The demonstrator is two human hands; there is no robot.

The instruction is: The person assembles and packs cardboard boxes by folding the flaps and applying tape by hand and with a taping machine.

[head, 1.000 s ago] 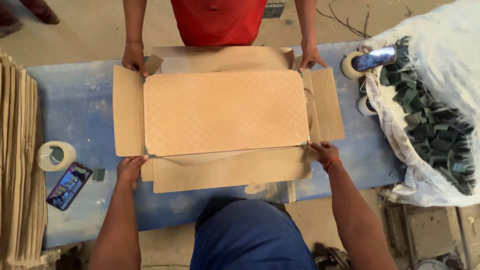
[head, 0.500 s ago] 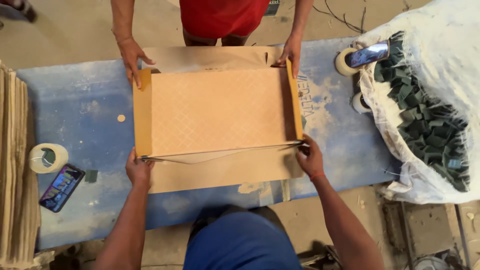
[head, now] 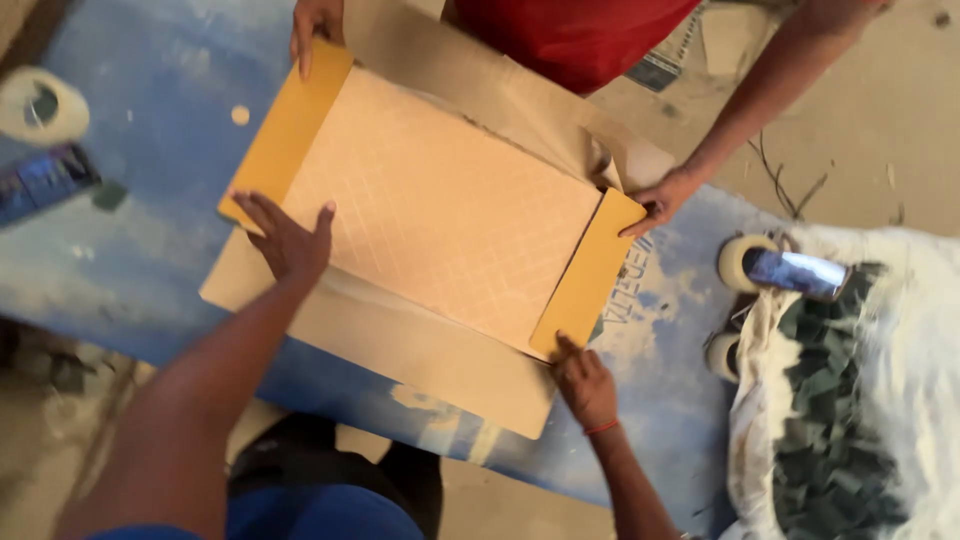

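Head view: blue-painted table (head: 150, 260), sandy floor (head: 880, 120)

The left hand (head: 285, 235) lies palm down with its fingers spread and pointing away from the body, thumb splayed out to the right. Its forearm runs up from the lower left, bare and nearly straight. The right hand (head: 583, 380) sits lower and to the right, fingers drawn together and pressed down at their tips, the wrist bent slightly. A thin red band circles that wrist. The 2 hands are well apart.
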